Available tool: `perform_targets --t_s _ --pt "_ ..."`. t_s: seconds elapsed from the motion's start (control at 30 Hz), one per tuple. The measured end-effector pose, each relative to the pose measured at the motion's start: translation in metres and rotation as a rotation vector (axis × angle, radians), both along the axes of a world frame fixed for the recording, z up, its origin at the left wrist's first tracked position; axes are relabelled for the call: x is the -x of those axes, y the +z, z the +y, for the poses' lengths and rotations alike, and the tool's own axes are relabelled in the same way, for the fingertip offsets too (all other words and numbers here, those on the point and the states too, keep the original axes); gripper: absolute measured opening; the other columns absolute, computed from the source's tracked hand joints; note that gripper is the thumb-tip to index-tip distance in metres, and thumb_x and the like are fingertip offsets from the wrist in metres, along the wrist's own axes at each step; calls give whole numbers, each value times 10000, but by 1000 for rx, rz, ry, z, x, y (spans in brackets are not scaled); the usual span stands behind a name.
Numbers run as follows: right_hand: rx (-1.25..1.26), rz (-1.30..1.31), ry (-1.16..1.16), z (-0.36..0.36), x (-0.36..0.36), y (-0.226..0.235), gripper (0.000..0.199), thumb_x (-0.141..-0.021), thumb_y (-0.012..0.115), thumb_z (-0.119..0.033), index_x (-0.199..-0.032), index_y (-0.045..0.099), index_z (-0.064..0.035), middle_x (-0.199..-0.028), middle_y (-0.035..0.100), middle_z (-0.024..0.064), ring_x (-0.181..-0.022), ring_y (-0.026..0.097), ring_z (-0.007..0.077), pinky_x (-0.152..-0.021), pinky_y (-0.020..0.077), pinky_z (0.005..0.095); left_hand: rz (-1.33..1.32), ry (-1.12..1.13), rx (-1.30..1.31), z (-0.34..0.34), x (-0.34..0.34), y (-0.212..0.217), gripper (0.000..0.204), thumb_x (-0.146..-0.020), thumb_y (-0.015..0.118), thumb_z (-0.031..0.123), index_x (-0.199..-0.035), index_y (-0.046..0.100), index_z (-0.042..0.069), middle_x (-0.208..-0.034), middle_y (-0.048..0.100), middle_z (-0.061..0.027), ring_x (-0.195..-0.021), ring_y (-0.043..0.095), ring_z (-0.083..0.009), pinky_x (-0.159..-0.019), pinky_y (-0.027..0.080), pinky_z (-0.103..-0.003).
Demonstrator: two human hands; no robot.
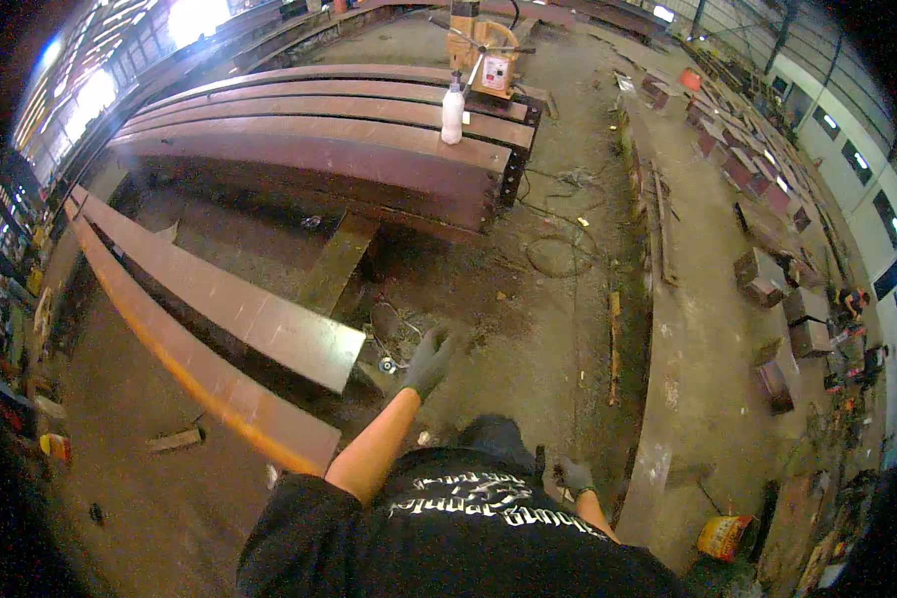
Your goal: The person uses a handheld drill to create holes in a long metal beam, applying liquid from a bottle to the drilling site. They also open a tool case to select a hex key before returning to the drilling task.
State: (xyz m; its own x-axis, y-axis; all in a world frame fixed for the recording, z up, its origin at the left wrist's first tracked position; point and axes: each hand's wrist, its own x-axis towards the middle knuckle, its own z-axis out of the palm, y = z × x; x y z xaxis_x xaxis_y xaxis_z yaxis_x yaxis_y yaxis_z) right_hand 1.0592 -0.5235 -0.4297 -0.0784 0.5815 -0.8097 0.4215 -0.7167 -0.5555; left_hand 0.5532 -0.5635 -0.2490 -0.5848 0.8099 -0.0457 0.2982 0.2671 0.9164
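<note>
My left hand (431, 365), in a dark grey glove, hangs in front of me with its fingers stretched out and nothing visible in it. It is nearest the cut end of a long steel beam (309, 334). On the floor just beside that hand lies a small round metallic thing (388, 365) with a cable or wire near it, too small to name. Low at my right side is my gloved right hand (574, 475); its fingers are partly curled and small in view, and whether they hold anything cannot be made out.
Another beam with an orange edge (224, 414) lies at left. Beyond, several beams (349, 140) bear a white bottle (452, 115) and a yellow drilling machine (490, 65). A yellow-red bucket (725, 538) stands at right. Far right, a person (853, 302) is near steel blocks (762, 276).
</note>
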Motion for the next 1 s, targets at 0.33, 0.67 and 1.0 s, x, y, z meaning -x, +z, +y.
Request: perform_targets --t_s 0.33,0.67,1.0 --pt "-593 -213 -40 278 137 -2 379 -973 679 -350 -1116 717 -1 -909 747 120 -726 694 218 -613 521 389 -21 114 -54 298 180 34 726 -980 713 461 -1536 471 62 -1505 569 -220 -1401 541 -383 -1152 430 -455" --pt "-1619 -50 512 708 572 398 487 -991 682 -346 -1341 642 -9 -1277 717 227 -1201 690 356 -1033 522 452 270 276 -16 490 332 75 1050 -831 854 532 -1581 369 -19 -1596 446 -260 -1432 498 -401 -1193 411 -458" --pt "-1406 -787 1135 910 790 488 598 -945 668 -561 -1300 668 -79 -1252 734 200 -1150 704 403 -963 556 486 -202 -186 -444 617 442 55 1049 -635 1011 223 -1480 418 42 -1424 575 -151 -1320 569 -297 -1105 495 -430"
